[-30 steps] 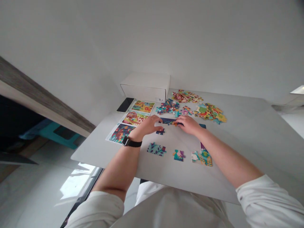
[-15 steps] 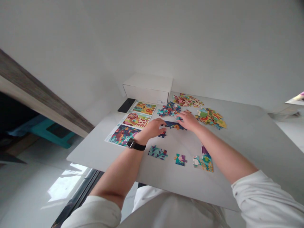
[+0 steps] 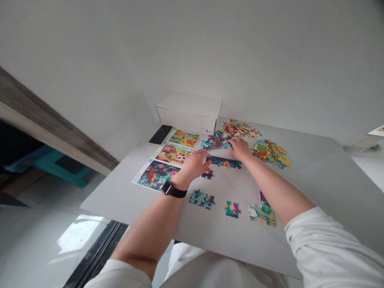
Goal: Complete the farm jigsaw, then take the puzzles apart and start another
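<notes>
My left hand (image 3: 196, 162), a black watch (image 3: 172, 189) on its wrist, lies flat and open on the white table (image 3: 126, 192). Its fingertips touch the left end of a dark blue strip of joined puzzle pieces (image 3: 225, 163). A small dark piece (image 3: 207, 174) sits just below that hand. My right hand (image 3: 240, 148) reaches past the strip, palm down, fingers spread onto a pile of blue and teal loose pieces (image 3: 216, 140). I see nothing gripped in it.
A white box (image 3: 189, 112) and a black phone (image 3: 160, 134) lie at the back left, beside a sheet of three pictures (image 3: 168, 158). Red (image 3: 240, 129) and yellow-green (image 3: 270, 152) piece piles lie at the back. Joined clusters (image 3: 202, 199), (image 3: 232, 209), (image 3: 263, 210) lie nearer me.
My right hand has left the dark blue strip and moved away from me to the blue pile. My left hand has stayed at the strip's left end. The camera shifted slightly.
</notes>
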Motion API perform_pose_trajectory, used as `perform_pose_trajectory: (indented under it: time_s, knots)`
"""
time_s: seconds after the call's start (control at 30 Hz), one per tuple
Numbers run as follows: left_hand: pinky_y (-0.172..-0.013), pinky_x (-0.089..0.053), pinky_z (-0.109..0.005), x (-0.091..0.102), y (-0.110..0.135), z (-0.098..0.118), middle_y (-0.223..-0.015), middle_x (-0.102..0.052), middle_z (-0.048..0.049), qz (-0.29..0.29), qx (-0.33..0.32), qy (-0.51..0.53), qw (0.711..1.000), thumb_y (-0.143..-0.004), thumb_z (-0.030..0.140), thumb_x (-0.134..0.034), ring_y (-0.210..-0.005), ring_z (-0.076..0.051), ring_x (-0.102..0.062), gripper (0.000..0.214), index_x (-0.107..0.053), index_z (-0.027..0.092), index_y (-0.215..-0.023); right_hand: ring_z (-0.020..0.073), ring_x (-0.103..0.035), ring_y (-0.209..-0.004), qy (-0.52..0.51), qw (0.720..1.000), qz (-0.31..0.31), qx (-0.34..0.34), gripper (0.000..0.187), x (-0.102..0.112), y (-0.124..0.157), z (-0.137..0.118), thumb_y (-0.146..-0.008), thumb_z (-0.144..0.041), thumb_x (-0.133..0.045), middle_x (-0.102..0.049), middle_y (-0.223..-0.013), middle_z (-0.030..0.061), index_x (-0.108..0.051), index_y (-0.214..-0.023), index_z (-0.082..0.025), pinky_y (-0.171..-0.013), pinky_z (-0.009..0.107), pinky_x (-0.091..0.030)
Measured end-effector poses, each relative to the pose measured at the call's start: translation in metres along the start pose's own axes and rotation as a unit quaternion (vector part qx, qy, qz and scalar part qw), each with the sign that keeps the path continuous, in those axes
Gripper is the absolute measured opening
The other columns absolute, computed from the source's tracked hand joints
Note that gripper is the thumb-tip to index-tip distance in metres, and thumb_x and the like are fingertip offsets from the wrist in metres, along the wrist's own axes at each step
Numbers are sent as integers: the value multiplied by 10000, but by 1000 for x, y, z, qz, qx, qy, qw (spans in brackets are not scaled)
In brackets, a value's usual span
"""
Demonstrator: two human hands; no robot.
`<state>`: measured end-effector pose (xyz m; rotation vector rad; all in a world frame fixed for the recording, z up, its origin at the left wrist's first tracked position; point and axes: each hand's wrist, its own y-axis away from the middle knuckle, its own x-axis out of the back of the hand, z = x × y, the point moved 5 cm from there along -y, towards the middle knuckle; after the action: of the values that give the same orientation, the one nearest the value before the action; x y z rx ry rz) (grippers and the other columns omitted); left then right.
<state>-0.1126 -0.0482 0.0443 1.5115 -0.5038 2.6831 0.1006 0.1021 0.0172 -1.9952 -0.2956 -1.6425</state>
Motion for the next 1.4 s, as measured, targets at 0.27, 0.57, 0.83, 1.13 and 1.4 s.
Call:
perform_pose_trajectory:
  time_s: [0.27,0.57,0.83,1.13,1.4]
  knots:
    - [-1083,-560,-430,2,0,-1,-1257,-753,-108,9,9,2,1000,-995,262,-633,-1186,-292,-716,231,-758,218,-1185,379,-557,-1398,-42,998,-34,30,475,-6,-17,-35,-969,-485,-724,-623,-1470,163,-709,-1366,-225,-1189,566,-453]
    - [-1079,-569,-438,-1,1,-5,-1275,-752,-112,-1,25,-9,1000,-998,272,-623,-1193,-304,-720,267,-746,217,-1228,400,-585,-1339,-55,997,33,40,386,2,-24,-24,-887,-332,-772,-658,-1383,171,-713,-1252,-221,-1138,581,-470]
    - [-1111,-557,-425,-1,2,-4,-1309,-749,-100,17,39,-13,999,-1007,279,-614,-1217,-287,-719,296,-735,234,-1273,386,-605,-1344,-78,992,89,42,420,25,-18,-3,-906,-335,-756,-683,-1389,179,-702,-1305,-214,-1141,571,-471]
    - [-996,-572,-393,1,-2,-14,-1161,-791,-89,57,67,35,996,-979,253,-635,-1077,-271,-743,327,-720,216,-1293,246,-734,-923,-287,956,51,15,469,42,31,-16,-859,-246,-746,-780,-1052,62,-725,-1326,-275,-952,438,-594]
    - [-837,-556,-302,-4,-7,9,-1067,-801,-78,28,31,203,978,-990,412,-639,-939,-207,-734,329,-765,202,-1209,208,-725,-909,-499,865,-49,-20,558,59,107,-22,-920,-318,-666,-766,-1123,27,-652,-1476,-346,-907,407,-643]
